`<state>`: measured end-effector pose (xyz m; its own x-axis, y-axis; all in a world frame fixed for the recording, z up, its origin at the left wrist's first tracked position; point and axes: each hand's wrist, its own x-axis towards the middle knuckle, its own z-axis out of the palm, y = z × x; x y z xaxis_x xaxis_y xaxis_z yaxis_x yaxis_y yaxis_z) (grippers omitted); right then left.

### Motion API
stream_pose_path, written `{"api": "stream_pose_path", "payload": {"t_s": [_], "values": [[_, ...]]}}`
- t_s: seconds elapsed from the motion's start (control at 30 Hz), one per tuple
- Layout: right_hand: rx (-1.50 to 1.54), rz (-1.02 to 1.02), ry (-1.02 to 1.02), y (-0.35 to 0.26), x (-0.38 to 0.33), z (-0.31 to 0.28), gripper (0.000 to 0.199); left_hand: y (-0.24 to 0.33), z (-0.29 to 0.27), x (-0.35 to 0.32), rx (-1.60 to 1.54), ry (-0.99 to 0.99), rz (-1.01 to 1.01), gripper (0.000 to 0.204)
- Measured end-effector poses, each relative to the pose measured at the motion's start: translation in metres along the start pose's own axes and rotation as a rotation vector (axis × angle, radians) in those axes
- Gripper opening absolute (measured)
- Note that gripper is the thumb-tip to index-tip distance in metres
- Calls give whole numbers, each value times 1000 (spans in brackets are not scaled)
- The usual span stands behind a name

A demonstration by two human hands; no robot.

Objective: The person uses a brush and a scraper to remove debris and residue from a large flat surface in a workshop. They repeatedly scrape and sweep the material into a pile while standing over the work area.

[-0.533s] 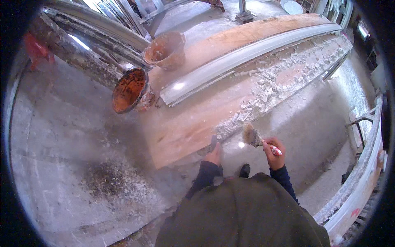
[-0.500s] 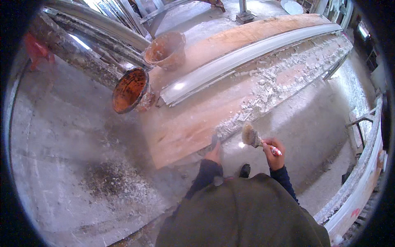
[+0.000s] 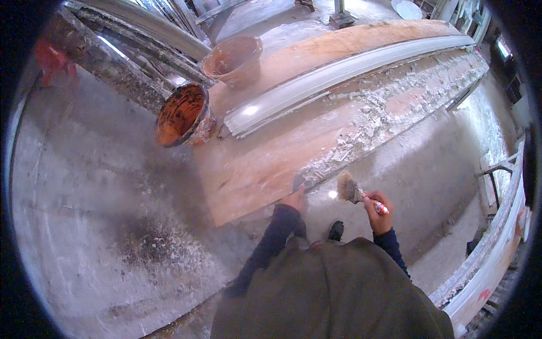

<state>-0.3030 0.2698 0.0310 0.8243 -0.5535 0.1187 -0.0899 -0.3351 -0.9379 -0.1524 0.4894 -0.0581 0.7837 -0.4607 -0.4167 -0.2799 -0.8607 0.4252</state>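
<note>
Right hand (image 3: 379, 212) grips brush (image 3: 351, 189); left hand (image 3: 293, 199) grips grey scraper (image 3: 298, 181); bumping near edge of board (image 3: 248, 182) could drop white scraps (image 3: 355, 142).

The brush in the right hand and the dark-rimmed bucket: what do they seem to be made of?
Brush: pale fibre bristles, natural or synthetic unclear; glossy red and white handle, perhaps painted wood or plastic. Bucket: probably plastic, by its flared orange shape; finish dulled by dark and pale crust.

I am facing a board (image 3: 248, 183); 1 strip (image 3: 353, 73) is lying on it behind scraps (image 3: 361, 127), 2 buckets (image 3: 183, 117) left.
</note>
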Motion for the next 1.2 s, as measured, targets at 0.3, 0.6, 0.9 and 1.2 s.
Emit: {"api": "stream_pose_path", "payload": {"t_s": [0.3, 0.6, 0.9, 1.2], "values": [[3, 27, 36, 1, 1, 1, 9, -18, 21, 16, 58, -49, 6, 45], [-41, -57, 45, -2, -3, 3, 8, -41, 30, 15, 152, 388, 320, 39], [-42, -40, 29, -11, -14, 2, 8, -22, -2, -24, -68, 12, 139, 40], [211, 122, -39, 14, -11, 41, 9, -36, 46, 18, -274, 192, 76, 45]]}}
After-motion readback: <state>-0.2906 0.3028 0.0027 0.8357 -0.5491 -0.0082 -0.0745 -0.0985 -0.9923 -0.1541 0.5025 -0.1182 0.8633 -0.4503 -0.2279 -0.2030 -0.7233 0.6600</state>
